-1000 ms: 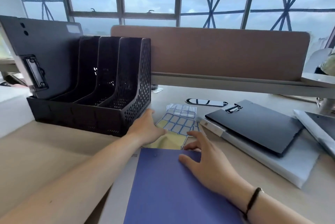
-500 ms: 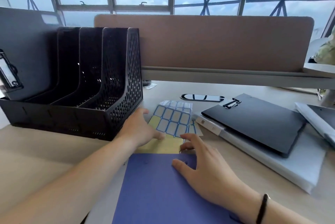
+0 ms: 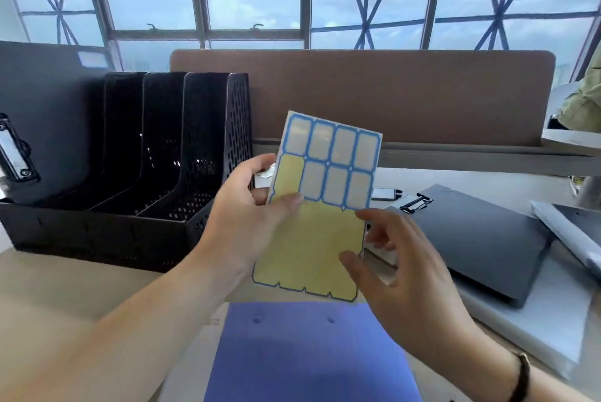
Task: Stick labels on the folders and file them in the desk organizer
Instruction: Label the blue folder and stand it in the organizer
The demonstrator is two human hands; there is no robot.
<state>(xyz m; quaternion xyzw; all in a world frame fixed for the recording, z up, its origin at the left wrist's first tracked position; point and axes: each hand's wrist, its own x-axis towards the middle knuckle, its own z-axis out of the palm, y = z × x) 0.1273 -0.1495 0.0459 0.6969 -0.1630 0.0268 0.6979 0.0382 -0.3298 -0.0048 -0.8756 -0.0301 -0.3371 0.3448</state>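
Left hand (image 3: pixel 242 222) pinches the label sheet (image 3: pixel 320 206) upright; remaining labels lie above its grip, right hand (image 3: pixel 403 274) open just beside.

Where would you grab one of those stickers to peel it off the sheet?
Probably at the lower edge of the second-row labels, coming up from the bare yellow backing, since the labels below are already gone and that edge lies exposed. The left hand holds the sheet; the right hand is nearest.
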